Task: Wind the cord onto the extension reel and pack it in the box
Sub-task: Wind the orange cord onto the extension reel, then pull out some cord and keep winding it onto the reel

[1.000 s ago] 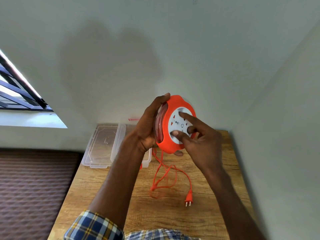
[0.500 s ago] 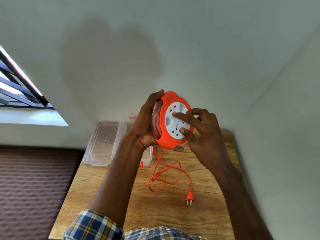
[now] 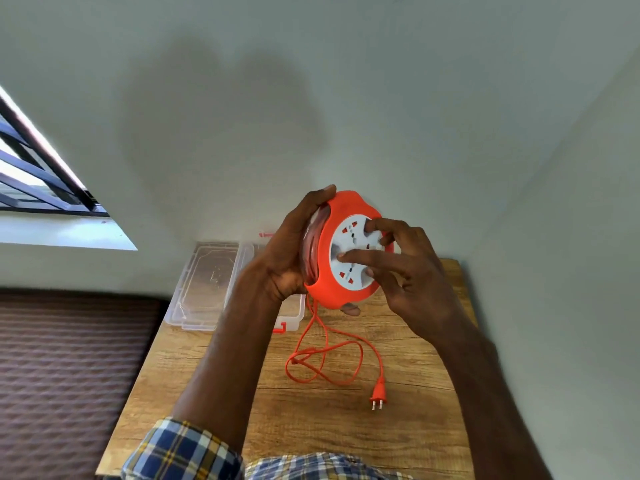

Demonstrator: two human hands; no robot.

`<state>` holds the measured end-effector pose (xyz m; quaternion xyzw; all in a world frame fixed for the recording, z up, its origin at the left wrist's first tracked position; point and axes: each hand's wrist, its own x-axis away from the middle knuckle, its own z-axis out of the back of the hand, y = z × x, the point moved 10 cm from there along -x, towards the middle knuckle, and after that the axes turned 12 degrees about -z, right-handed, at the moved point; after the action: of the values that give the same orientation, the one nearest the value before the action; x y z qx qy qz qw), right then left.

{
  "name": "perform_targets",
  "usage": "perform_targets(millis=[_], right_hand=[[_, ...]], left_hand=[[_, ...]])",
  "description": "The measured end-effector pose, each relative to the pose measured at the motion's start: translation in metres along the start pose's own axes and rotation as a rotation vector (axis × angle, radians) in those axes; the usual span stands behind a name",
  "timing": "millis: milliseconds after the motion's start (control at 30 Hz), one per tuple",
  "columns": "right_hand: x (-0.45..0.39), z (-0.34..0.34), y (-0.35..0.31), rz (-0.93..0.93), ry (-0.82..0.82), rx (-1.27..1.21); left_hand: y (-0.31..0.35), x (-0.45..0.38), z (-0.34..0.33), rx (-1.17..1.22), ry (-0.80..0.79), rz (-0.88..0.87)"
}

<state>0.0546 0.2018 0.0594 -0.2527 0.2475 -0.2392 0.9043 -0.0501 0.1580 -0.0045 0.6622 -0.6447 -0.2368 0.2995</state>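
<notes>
- One extension reel point(image 3: 349, 251), orange rim with a white socket face, held on edge in the air above the far half of the bench point(image 3: 408, 427); the face is turned toward the camera.
- Left hand point(image 3: 292, 252) grips the reel from its left side: thumb over the top rim, one fingertip showing under the bottom rim.
- Right hand point(image 3: 405, 271) is at the white face, fingers spread and bent, two fingertips point(image 3: 341, 256) pressed onto the face (whether anything is pinched there I cannot tell).
- Red socket openings on the face: four counted in view, others possibly hidden under the fingers.
- One orange cord point(image 3: 325, 358) drops from the bottom of the reel and lies in loose loops on the bench; a few turns show wound in the reel's groove beside the left palm.
- One plug point(image 3: 378, 396), two pins, lies flat on the bench at the cord's free end, well apart from the reel.
- One clear plastic box point(image 3: 294, 313) stands on the bench at the far left, partly hidden behind the left forearm; a red latch shows at its near edge.
- One clear lid point(image 3: 207, 282) lies flat just beside the box, on its left.
- Two forearms in view, a plaid sleeve point(image 3: 180, 452) on the left one.
- One window point(image 3: 38, 178) with dark bars at far left, and a brown ribbed surface point(image 3: 69, 375) beside the bench.
</notes>
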Motion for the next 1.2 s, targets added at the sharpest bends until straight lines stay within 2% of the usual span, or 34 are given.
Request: perform_targets(millis=[133,333,533,633,767,867,1033,1200], right_hand=[[0.002,-0.002,0.0,0.023,0.038,0.043],[0.011,0.002,0.001,-0.036,0.201,-0.026],[0.015,0.003,-0.001,-0.348,0.416,-0.253],[0.014,-0.006,0.004,-0.483,0.444,-0.355],[0.009,-0.003,-0.009,-0.345,0.382,-0.322],[0.013,0.008,-0.006,-0.291,0.41,-0.342],[0.026,0.016,-0.007,-0.199,0.534,-0.35],[0.031,-0.017,-0.004,-0.289,0.444,-0.484]], left_hand=[[-0.002,0.001,-0.004,-0.029,-0.033,0.048],[0.009,0.0,-0.002,-0.059,0.042,-0.042],[0.015,0.002,-0.002,-0.007,0.113,-0.135],[0.016,0.005,0.0,0.004,0.131,-0.174],[0.025,0.013,0.005,0.024,0.168,-0.255],[0.04,0.019,0.011,0.145,0.207,-0.376],[0.042,0.028,0.041,0.354,0.401,-0.521],[0.027,0.041,0.075,0.59,0.685,-0.645]])
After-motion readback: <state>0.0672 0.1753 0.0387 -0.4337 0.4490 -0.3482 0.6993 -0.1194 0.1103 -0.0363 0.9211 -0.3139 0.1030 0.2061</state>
